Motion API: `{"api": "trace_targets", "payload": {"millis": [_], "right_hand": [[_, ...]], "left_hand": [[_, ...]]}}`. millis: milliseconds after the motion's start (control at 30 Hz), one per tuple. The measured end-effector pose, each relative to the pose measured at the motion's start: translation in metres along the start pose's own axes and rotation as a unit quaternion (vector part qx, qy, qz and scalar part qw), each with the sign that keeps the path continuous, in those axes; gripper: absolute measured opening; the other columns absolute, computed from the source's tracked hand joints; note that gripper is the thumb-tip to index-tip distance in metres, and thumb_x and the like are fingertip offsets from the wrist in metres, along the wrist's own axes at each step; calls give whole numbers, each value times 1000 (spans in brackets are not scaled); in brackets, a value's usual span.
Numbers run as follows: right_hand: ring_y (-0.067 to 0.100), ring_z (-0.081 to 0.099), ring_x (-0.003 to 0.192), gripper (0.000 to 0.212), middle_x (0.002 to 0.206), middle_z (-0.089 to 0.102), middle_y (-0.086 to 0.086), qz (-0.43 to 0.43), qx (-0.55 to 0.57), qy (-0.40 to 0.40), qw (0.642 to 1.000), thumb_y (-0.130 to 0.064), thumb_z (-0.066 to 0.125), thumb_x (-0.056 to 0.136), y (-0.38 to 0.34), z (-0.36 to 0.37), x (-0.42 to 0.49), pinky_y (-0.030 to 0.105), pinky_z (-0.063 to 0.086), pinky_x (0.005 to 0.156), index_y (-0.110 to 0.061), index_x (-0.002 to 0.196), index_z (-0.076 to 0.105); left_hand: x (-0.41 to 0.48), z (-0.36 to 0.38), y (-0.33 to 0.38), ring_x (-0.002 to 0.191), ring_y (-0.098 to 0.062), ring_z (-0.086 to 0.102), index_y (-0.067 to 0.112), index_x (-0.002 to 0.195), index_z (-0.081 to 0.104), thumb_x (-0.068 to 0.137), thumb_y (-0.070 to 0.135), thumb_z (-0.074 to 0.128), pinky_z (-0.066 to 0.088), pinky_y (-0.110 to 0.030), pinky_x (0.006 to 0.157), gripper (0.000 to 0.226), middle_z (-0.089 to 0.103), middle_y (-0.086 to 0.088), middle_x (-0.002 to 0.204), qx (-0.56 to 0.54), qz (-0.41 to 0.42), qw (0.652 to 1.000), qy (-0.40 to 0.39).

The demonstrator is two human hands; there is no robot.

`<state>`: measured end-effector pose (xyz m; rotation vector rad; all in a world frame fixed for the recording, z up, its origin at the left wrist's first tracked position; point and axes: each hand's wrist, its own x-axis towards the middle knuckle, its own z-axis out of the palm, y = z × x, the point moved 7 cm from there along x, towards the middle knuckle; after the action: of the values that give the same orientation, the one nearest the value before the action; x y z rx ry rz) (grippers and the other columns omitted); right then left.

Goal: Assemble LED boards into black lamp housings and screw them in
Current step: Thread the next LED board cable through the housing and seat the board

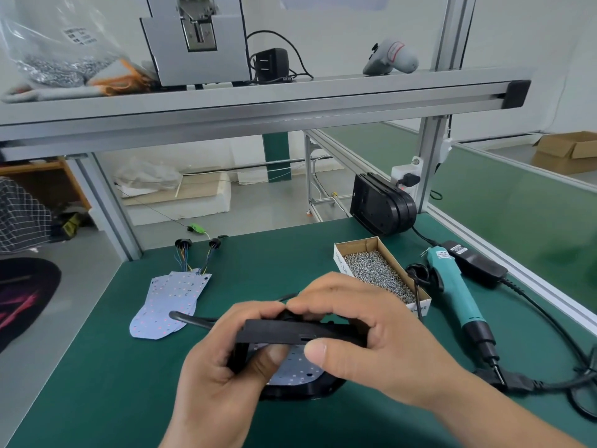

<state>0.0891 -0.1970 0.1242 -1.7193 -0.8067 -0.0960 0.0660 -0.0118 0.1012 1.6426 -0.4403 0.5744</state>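
Green bench mat (135, 367): left hand (223, 357) and right hand (361, 331) both grip a black lamp housing (281, 333), tilted, an LED board (295, 367) visible inside. Spare LED boards (168, 305) with wire leads lie to the left. Cardboard box of screws (378, 273) and teal electric screwdriver (452, 289) lie right. Stacked black housings (381, 205) stand behind.

Green-topped bench (97, 367) under an aluminium shelf (258, 98), white wall (339, 33), grey floor (258, 202), cardboard box (568, 151) beyond.
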Motion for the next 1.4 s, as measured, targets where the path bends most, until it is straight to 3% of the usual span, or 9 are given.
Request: {"api": "trace_targets", "payload": {"millis": [267,433,533,600,767,967,1033,1167,1400], "right_hand": [[18,72,106,29,108,76,-8,38,3,73,997,-35,77,93,14,-3,-1,22,53,88,-23,119,81],[3,69,86,14,96,79,-10,110,12,79,991,-40,74,93,38,-11,6,13,50,79,-31,102,82],[5,55,73,20,80,68,-11,133,-4,67,989,-44,70,96,59,-16,10,16,43,70,-27,91,79],[8,47,71,23,74,55,-8,161,-13,50,986,-42,70,99,76,-19,11,23,38,69,-26,83,75],[11,42,75,34,75,47,-3,226,-40,2,973,-35,69,103,113,-17,9,34,32,74,-12,78,68],[1,53,68,25,69,61,-16,191,-230,-20,954,-35,62,104,115,-7,12,18,38,64,-30,81,65],[2,56,79,22,77,61,-13,166,-283,-26,944,-36,59,105,110,-4,12,19,38,69,-29,86,65],[4,58,89,17,87,63,-11,144,-294,-29,945,-36,58,106,101,-6,12,26,45,81,-29,99,71],[10,56,91,26,93,60,-9,97,-331,-30,938,-48,56,104,80,-13,10,34,48,86,-24,104,64]], "left_hand": [[-7,-2,-21,92,-2,76,49,104,78,67,29,99,54,-9,78,47,82,10,102,-11,-138,990,38],[-11,11,-47,112,-17,76,45,118,75,68,50,86,61,-28,83,51,80,2,119,-92,-246,965,-15],[-14,21,-57,126,-29,69,24,133,71,96,56,66,60,-39,94,48,71,-12,136,-240,-276,930,-48],[-14,16,-73,113,-28,72,18,133,71,108,41,53,64,-37,84,39,71,-15,135,-274,-315,909,-3],[-15,0,-106,89,-20,74,16,130,63,101,-12,40,62,-34,65,47,74,-13,116,-102,-379,919,33],[-7,-18,-99,95,-14,69,53,121,59,106,9,50,61,-27,60,47,66,28,123,175,-303,936,-43],[-4,-27,-91,99,2,64,52,129,58,106,21,54,60,-32,78,39,64,38,120,287,-244,924,-64],[-1,-34,-86,101,11,58,42,135,62,106,35,55,47,-29,86,31,64,34,119,369,-222,900,-67],[-1,-37,-82,107,-8,65,39,138,61,103,49,54,51,-33,90,37,69,27,122,415,-228,878,-67]]}}
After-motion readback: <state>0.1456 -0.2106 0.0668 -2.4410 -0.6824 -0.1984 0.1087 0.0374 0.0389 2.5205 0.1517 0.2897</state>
